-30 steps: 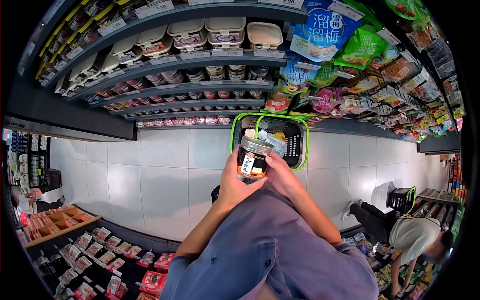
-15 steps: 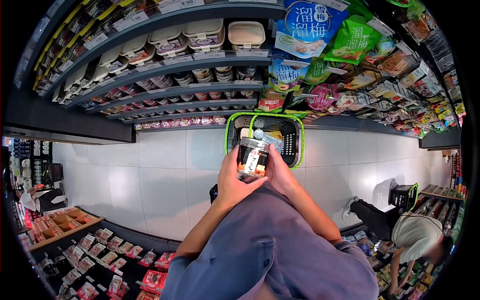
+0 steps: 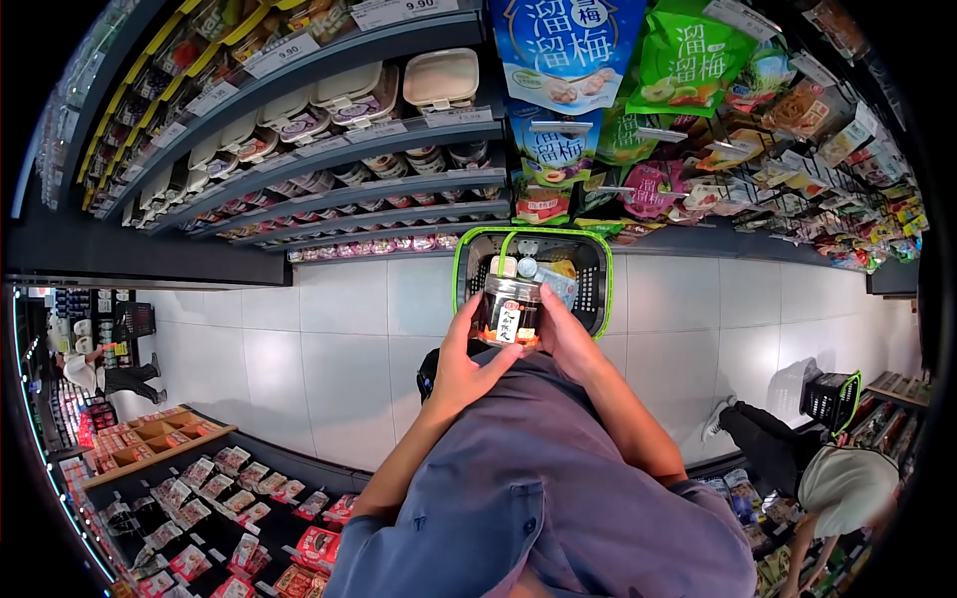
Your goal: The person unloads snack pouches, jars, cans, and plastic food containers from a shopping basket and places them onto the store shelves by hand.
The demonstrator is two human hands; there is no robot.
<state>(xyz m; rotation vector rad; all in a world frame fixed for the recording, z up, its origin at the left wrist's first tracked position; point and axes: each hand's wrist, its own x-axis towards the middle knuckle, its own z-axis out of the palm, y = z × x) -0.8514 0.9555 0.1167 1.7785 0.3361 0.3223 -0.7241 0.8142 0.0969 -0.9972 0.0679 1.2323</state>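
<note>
A clear jar [image 3: 510, 315] with a black, white and orange label is held upright in front of my body. My left hand [image 3: 469, 361] wraps round its left side, with the thumb across the lower front. On the right side, the fingers of my right hand [image 3: 568, 337] press against the jar. Just beyond it on the floor stands a black basket [image 3: 595, 283] with a green rim. Inside the basket lie a pale container [image 3: 503, 266], a round silver-topped item [image 3: 527, 266] and a blue and yellow packet [image 3: 558, 283].
Shelves [image 3: 399, 137] of tubs and jars rise ahead. Hanging snack bags [image 3: 693, 57] fill the racks at the right. A person [image 3: 837, 488] bends at the lower right near another basket [image 3: 829, 399]. Another person [image 3: 100, 377] is far left. Packets lie on a display [image 3: 229, 498] behind left.
The view has shifted, so the shelves and hanging bags appear farther left and the bags larger. Both hands still hold the jar, now turned slightly. The bending person at the right appears farther right.
</note>
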